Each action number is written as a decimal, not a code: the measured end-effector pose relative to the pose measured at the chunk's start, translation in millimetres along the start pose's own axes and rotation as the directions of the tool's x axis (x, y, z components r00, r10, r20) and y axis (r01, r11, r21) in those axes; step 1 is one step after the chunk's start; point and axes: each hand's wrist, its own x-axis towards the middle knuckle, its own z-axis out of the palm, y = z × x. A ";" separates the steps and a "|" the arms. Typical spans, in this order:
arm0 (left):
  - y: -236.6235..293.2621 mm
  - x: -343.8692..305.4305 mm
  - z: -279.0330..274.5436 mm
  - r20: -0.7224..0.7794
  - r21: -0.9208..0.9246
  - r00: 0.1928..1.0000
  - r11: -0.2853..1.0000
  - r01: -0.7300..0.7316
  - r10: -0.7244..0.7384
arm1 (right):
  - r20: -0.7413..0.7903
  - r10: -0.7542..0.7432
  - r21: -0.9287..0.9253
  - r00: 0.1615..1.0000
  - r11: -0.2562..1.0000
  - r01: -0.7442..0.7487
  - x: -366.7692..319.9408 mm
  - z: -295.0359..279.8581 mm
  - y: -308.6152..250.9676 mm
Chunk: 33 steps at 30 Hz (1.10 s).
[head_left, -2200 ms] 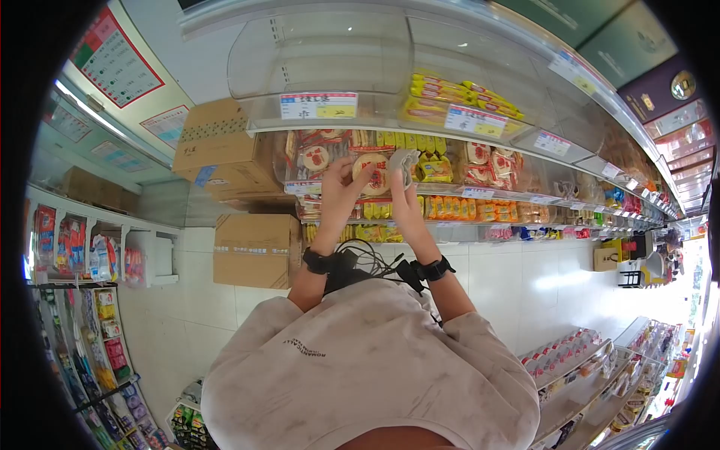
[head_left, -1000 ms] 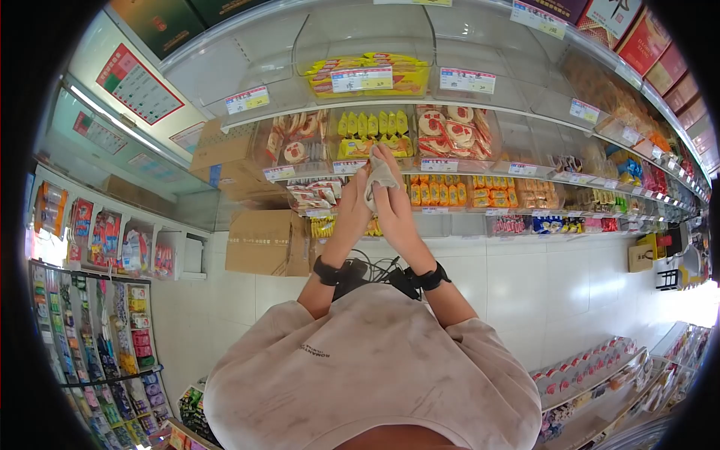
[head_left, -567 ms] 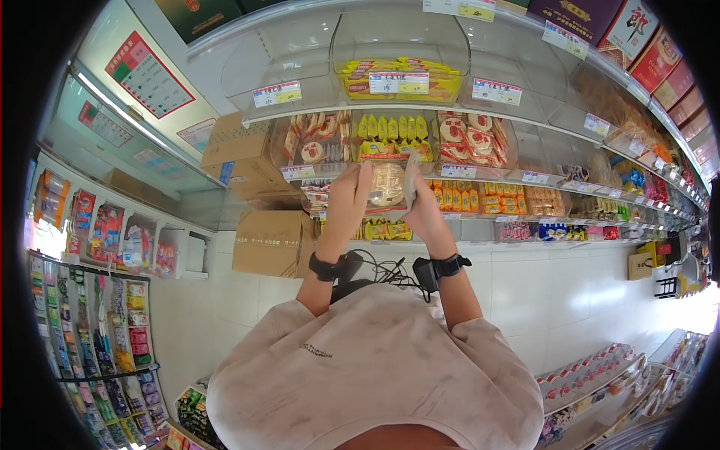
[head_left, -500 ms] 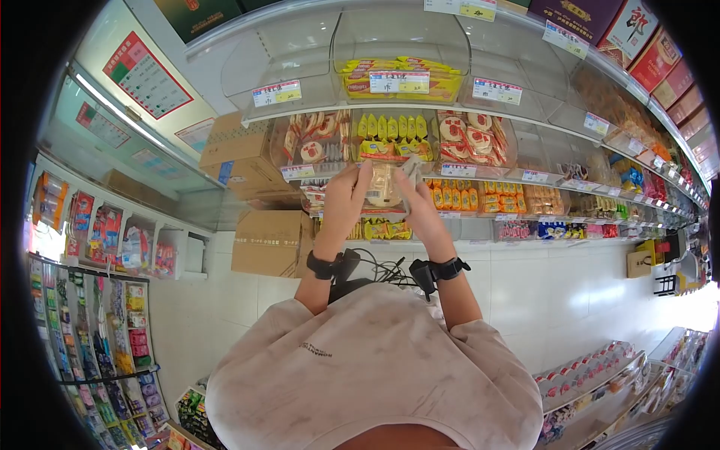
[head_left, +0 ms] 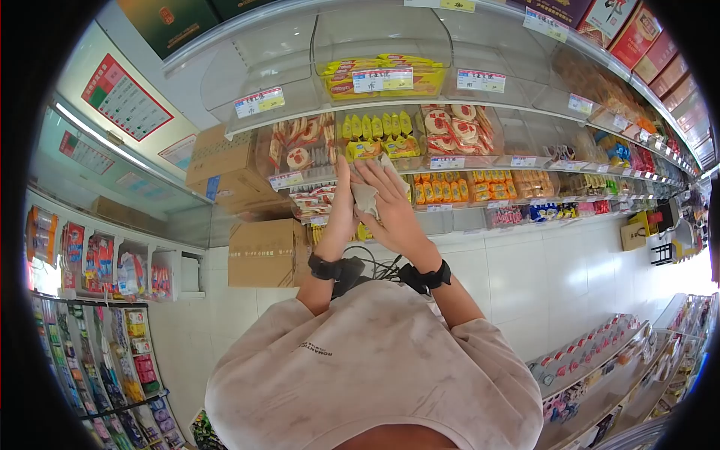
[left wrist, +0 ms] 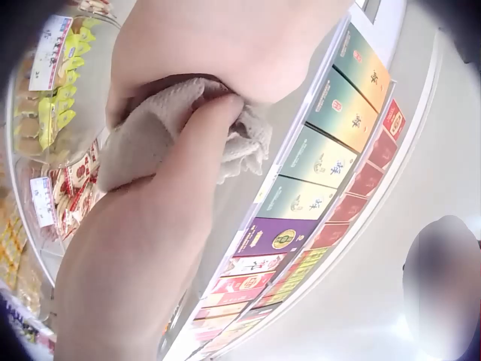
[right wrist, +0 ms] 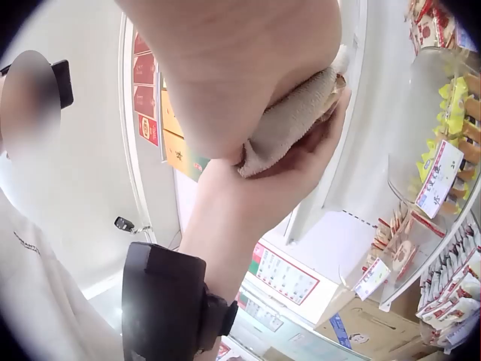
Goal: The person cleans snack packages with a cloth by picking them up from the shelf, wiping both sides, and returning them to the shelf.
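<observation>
I stand before a snack shelf with both hands raised and pressed together around a grey-beige cloth (head_left: 366, 198). My left hand (head_left: 341, 206) cups the cloth from the left. My right hand (head_left: 390, 206) lies flat on it with its fingers spread and straight. In the left wrist view the crumpled cloth (left wrist: 150, 128) bulges between the two hands. In the right wrist view the cloth (right wrist: 289, 120) is squeezed between my right palm (right wrist: 240, 68) and my left hand (right wrist: 270, 173). No snack packet shows between the hands.
Clear shelf bins (head_left: 375, 139) of wrapped yellow and red snacks with price tags stand just behind the hands. Cardboard boxes (head_left: 266, 251) are stacked at the left. A white tiled floor (head_left: 555, 277) runs right, with snack racks (head_left: 112, 262) at the left and lower right.
Half a second ago my left hand held a round clear snack packet in plain sight, with the cloth in my right. Now the hands are closed together over the cloth and the packet is hidden.
</observation>
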 end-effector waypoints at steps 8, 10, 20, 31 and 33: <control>-4.7 0.4 7.5 0.078 0.480 0.979 0.853 -0.204 0.190 | -0.186 0.291 0.337 0.938 0.916 -0.218 6.7 19.5 27.5; 6.1 -14.2 20.0 0.096 0.569 0.972 0.789 -0.230 0.214 | -0.071 0.544 0.638 0.836 0.669 -0.380 0.3 27.5 40.1; 14.9 -8.4 -3.5 0.061 0.626 0.967 0.745 -0.230 0.248 | -0.029 0.583 0.646 0.812 0.630 -0.430 -5.4 -2.9 40.0; 8.2 -2.6 -33.8 0.221 0.603 0.904 0.677 -0.422 0.366 | -0.059 0.802 0.812 0.595 0.385 -0.438 -13.1 -7.8 53.4; 6.7 -3.8 -46.5 0.281 0.637 0.915 0.657 -0.404 0.289 | 0.135 0.656 0.713 0.742 0.456 -0.533 -13.7 -3.3 44.5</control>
